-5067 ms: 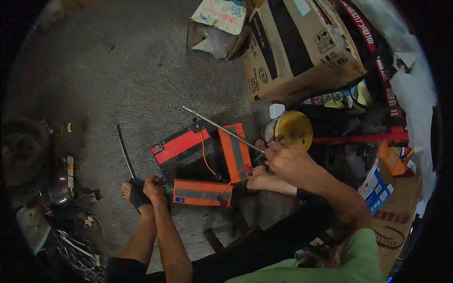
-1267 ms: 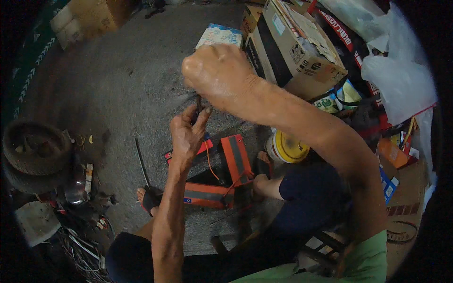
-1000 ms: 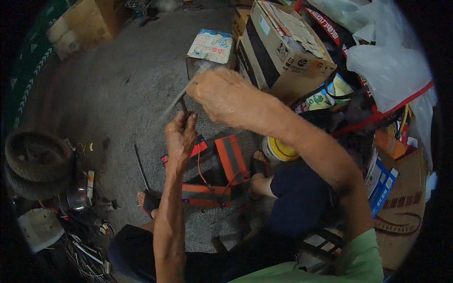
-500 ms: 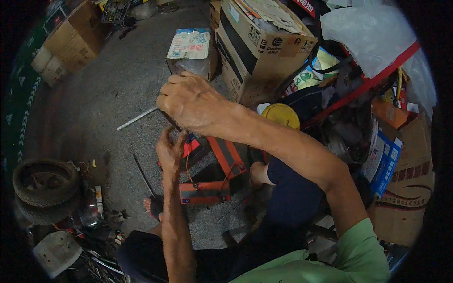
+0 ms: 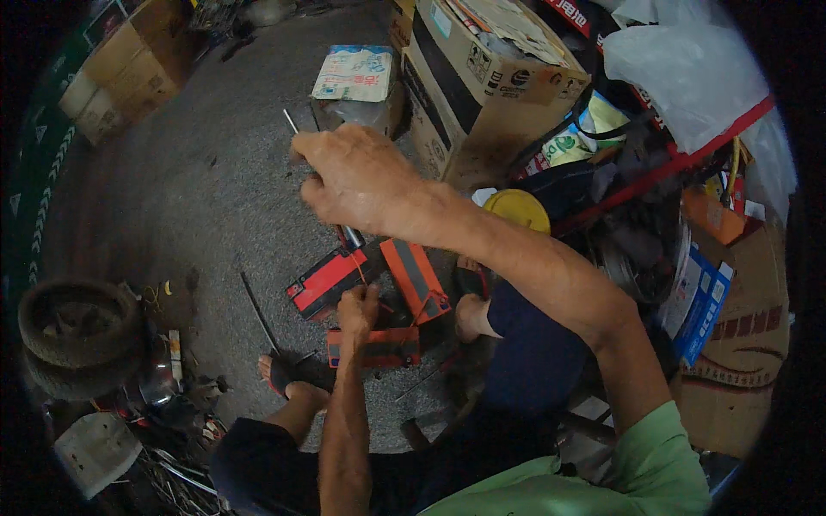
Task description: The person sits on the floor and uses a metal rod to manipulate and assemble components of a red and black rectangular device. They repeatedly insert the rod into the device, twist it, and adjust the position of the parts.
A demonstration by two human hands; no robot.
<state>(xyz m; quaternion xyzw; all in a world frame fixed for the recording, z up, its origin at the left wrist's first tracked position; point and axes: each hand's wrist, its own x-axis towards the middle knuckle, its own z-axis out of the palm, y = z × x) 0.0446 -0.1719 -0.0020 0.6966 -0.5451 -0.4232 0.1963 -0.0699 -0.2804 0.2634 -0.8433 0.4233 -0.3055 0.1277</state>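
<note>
My right hand (image 5: 357, 176) is closed around a metal socket wrench (image 5: 289, 120). A thin rod end sticks out past its fingers, and a shiny cylindrical end shows below the palm, at the corner of a red and black battery (image 5: 323, 279). The middle of the tool is hidden by the hand. My left hand (image 5: 357, 311) is pinched on a thin orange wire (image 5: 361, 273) beside that battery. Close by lie two orange and grey batteries, one slanted (image 5: 415, 277) to the right and one (image 5: 391, 347) nearer to me.
A long thin rod (image 5: 256, 310) lies on the floor by my left foot. Stacked tyres (image 5: 82, 335) and scattered metal parts are at the left. Cardboard boxes (image 5: 482, 112), a yellow lid (image 5: 518, 211) and piled bags (image 5: 680, 77) crowd the right. A small box (image 5: 354, 76) stands ahead.
The wrench has swung, its rod now pointing away from me rather than left. My left hand has left the tool and moved down and right to the wire, uncovering the red and black battery.
</note>
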